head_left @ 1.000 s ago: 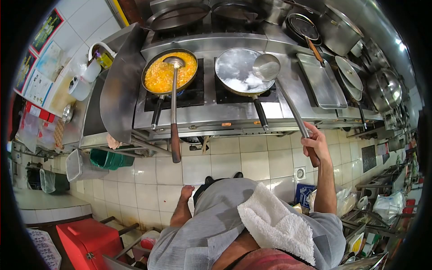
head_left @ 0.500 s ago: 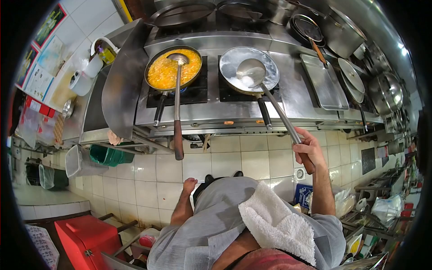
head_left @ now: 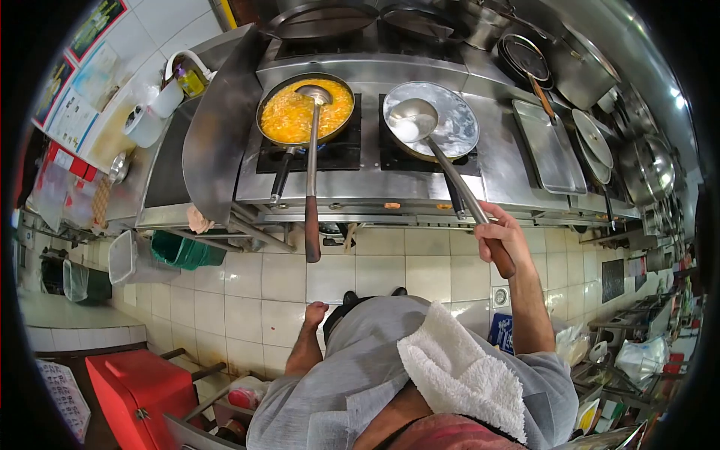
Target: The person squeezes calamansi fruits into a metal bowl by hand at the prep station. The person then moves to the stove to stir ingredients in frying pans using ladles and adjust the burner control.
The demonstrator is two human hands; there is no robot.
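My right hand (head_left: 502, 236) is wrapped around the wooden grip of a long-handled metal ladle (head_left: 463, 186). The ladle's bowl lies at the left side of the right-hand pan (head_left: 454, 127), whose inside looks whitish; a bright white patch shows by the bowl. On the burner to its left, a second pan (head_left: 264, 120) holds a bubbling orange-yellow stew (head_left: 296, 112). Another ladle (head_left: 313, 176) rests in that stew, its wooden grip sticking out over the stove edge, with no hand on it. My left hand (head_left: 316, 312) hangs low by my side, fingers curled, nothing visible in it.
A metal tray (head_left: 551, 146) and lids (head_left: 592, 142) sit right of the burners. Large pans (head_left: 322, 21) and a stockpot (head_left: 581, 71) stand behind. A metal screen (head_left: 214, 142) borders the stove's left side. Bins (head_left: 135, 259) and a red box (head_left: 142, 390) are at left.
The right-hand ladle's bowl has shifted to the left side of its pan, and my right hand has moved slightly left and up with the grip. The whole view has shifted slightly.
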